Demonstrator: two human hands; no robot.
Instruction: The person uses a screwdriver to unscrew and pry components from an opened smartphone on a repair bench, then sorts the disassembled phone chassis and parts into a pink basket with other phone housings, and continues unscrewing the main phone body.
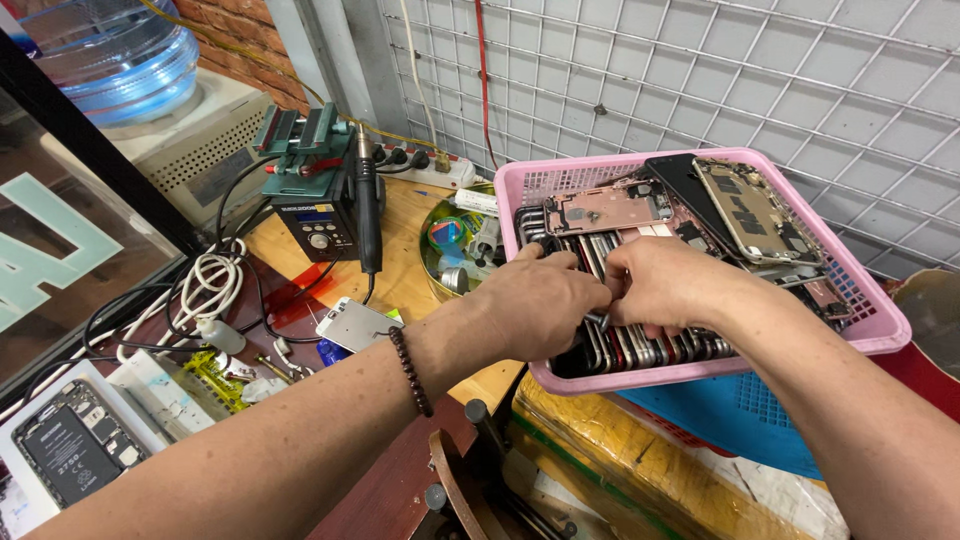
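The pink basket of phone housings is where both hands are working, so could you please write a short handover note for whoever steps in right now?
Left hand: closed on the upright phone housings in the pink basket.
Right hand: gripping the same row, beside the left.
Several housings lie flat at the basket's back.
Done: housings stand packed in a row.
Left: both hands are mid-row; none is lifted out.

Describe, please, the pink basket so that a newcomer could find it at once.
Start at the white wire grid on the wall. Just below it stands the pink basket, packed with phone housings on edge. Both hands reach into it, and it sits atop a blue basket.
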